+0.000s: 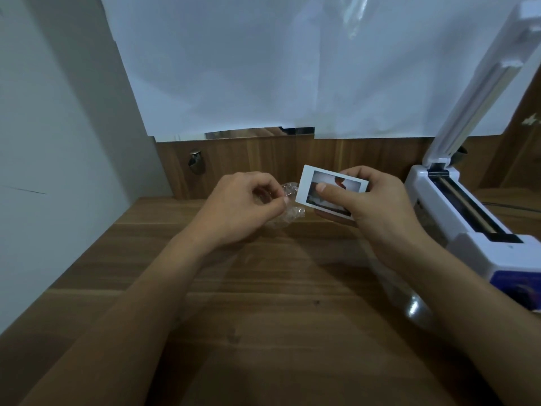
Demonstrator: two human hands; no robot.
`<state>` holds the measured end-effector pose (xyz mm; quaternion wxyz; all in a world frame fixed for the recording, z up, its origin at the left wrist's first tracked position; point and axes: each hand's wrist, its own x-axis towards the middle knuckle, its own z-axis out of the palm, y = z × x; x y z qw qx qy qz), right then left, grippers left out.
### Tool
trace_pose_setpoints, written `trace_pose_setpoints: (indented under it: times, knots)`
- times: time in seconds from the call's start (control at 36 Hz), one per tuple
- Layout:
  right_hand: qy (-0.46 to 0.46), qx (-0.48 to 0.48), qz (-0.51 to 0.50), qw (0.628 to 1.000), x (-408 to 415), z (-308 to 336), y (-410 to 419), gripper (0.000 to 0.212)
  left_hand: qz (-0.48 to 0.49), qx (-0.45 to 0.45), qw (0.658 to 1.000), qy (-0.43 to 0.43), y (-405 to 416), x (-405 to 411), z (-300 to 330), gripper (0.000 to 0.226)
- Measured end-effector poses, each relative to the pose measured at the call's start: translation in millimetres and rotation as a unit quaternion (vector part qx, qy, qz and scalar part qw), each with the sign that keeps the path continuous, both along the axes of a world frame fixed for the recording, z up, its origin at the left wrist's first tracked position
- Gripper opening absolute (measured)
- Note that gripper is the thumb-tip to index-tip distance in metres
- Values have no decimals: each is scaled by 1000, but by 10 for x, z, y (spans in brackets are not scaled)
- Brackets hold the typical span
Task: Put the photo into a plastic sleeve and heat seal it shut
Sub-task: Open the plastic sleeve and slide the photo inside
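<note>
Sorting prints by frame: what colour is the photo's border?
White, seen in the head view on the photo.

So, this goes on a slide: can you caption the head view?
Right hand holds photo; left hand pinches plastic sleeve beside the open heat sealer.

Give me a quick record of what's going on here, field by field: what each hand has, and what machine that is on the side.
Left hand: pinching crumpled clear plastic sleeve
Right hand: holding photo, thumb on its face
Photo state: white-bordered, not yet inside the sleeve
Machine: white heat sealer at the right, its lid raised
Surface: wooden table
Backdrop: white paper sheets on the wall
Sealing: not yet done
</note>
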<state>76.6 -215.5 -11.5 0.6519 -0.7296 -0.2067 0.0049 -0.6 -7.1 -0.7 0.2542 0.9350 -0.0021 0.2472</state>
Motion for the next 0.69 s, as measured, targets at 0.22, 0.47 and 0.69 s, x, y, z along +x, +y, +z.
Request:
trace_pose_setpoints:
  times: [0.22,0.47,0.69]
  knots:
    - [7,-22,22,999,4,-20,-7,20,-6,-44,999,-17,-7,-22,25,9]
    - [118,22,113,986,-20,65,-32,22,-20,-80,996,-20,-4,-19,18,9]
    - [190,89,121,970,17,43,-20,25,-55,-124,990,-29,-25,-34,48,19]
